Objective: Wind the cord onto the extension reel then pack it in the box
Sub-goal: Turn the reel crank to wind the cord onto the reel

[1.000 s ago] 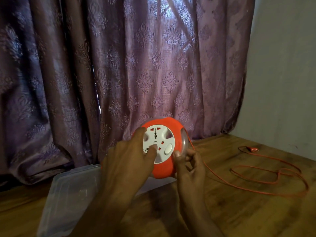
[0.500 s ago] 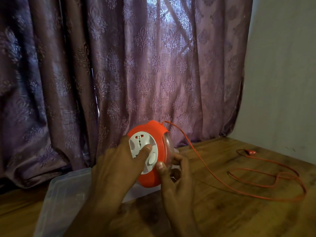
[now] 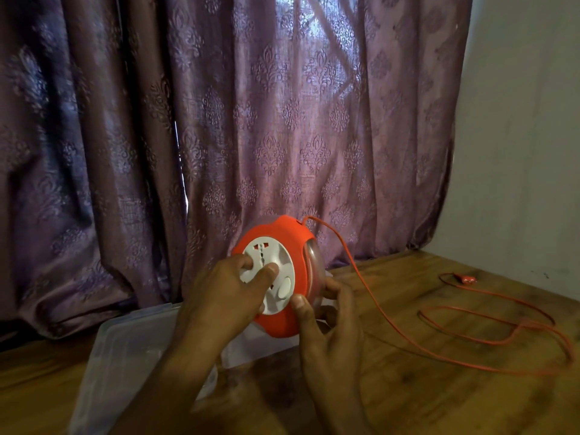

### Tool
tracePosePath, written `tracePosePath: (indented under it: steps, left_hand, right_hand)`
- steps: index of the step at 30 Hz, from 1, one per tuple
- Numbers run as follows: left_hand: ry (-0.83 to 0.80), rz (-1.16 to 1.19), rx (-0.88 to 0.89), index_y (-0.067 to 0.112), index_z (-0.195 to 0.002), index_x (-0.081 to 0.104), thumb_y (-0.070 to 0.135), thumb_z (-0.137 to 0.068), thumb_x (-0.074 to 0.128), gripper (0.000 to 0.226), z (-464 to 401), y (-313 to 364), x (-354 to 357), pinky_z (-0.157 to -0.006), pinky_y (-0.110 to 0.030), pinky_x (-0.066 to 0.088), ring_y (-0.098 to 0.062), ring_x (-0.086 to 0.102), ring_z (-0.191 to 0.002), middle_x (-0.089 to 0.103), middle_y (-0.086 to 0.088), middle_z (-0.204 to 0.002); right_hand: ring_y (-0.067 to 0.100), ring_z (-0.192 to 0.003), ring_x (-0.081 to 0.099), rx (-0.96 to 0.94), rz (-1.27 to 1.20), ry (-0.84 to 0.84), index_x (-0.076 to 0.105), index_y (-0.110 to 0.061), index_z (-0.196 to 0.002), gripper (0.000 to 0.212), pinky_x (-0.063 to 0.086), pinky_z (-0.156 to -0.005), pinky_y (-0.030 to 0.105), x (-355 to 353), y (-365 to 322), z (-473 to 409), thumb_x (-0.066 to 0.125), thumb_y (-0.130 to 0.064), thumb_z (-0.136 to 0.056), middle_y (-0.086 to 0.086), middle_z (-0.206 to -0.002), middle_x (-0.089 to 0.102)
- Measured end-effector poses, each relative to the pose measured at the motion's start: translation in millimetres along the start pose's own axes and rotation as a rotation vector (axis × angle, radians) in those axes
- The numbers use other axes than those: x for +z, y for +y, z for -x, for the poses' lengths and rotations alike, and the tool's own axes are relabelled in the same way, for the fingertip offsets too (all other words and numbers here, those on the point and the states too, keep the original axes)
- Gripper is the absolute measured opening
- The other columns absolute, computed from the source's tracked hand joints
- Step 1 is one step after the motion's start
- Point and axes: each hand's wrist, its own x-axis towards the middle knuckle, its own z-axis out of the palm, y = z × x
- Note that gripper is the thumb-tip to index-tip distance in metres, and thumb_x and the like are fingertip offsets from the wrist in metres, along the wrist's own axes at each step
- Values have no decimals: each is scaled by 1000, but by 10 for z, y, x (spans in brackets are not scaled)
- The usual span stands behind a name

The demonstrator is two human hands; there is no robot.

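**Reel held off the table, winding by the white face**

The fingers [image 3: 265, 271] of the left hand [image 3: 226, 296] are curled onto the white socket face [image 3: 270, 274], their tips pressed into its recesses; the right hand [image 3: 326, 324] is wrapped round the lower edge of the reel [image 3: 282, 321], thumb on the orange front and fingers behind on the clear back half; the reel is thus gripped by both hands, lifted above the clear plastic box [image 3: 119, 356], which lies on the wooden table [image 3: 423, 403]. The cord [image 3: 364, 287] is seen leaving a slot at the top of the reel and running down to loose loops on the table, well apart, with the plug [image 3: 467, 279] at the far end.

The reel is judged light and rigid, its smooth shell somewhat slippery; it is best steadied at the rim while the face is turned. The cord is thin and limp; snagging in its loops is to be expected unless it is fed slack.
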Motion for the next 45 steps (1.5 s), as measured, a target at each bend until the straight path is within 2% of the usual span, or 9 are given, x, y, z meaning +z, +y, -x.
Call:
tracePosePath:
  steps: [3,7,9,12,17,24,32,37,45]
  left_hand:
    - [-41,137,-17,20,-104,62,67,-81,54,53,-15,-7,42,-65,-29,46,-1,64,-60,72,7,-59]
    - [-25,334,-123,13,-75,55,58,-78,61,46,-26,11,86,-43,-23,34,-5,50,-31,67,-1,-50]
    - [25,350,-113,12,-70,55,57,-67,67,46,-28,18,63,-45,-29,41,-12,56,-40,67,-7,-54]
    - [53,117,19,18,-104,61,55,-65,70,54,18,75,20,-72,-38,51,-29,66,-80,70,-10,-84]
    - [89,-411,399,40,-145,25,46,-83,57,70,154,140,54,-86,-34,45,-25,57,-113,56,3,-130]
    - [43,-423,459,58,-139,4,35,-90,47,70,234,116,134,-75,-34,44,-22,57,-107,37,11,-129]
    - [88,-513,367,53,-138,-11,36,-96,37,65,315,216,209,-79,-36,47,-24,53,-112,35,10,-139]
    - [146,-523,292,40,-143,6,51,-88,51,72,310,222,171,-67,-33,41,-24,61,-102,30,4,-129]
    - [10,-463,414,62,-138,-1,37,-92,46,70,238,143,194,-84,-38,49,-28,57,-110,23,4,-139]
  right_hand:
    - [11,-90,68,-37,10,-3,61,-42,-104,24,56,-68,20,7,-23,20,69,-48,-82,-24,-109,67]
    - [13,-90,69,-59,3,-40,63,-30,-107,25,60,-68,27,33,-21,62,71,-37,-84,-25,-111,65]
    - [13,-87,69,-52,-13,-50,64,-28,-107,30,60,-67,29,43,-28,72,69,-45,-83,-24,-110,66]
    - [16,-82,69,-21,-40,-39,64,-31,-105,34,60,-67,34,26,-18,55,67,-52,-79,-18,-105,69]
    - [5,-82,69,63,-88,-12,67,-26,-102,31,59,-72,32,-51,8,-62,70,-47,-79,-10,-97,74]
    - [21,-90,74,194,-169,22,69,-28,-98,18,59,-80,59,-97,76,-146,71,-38,-83,-1,-100,77]
    - [13,-83,74,199,-171,31,69,-25,-101,21,63,-75,50,-112,92,-158,75,-40,-87,-3,-100,77]
    - [10,-71,68,215,-211,38,69,-22,-101,31,59,-68,46,-123,95,-198,69,-45,-81,6,-98,75]
    - [20,-86,76,235,-222,35,69,-27,-95,27,61,-75,54,-146,125,-227,72,-50,-82,3,-98,76]
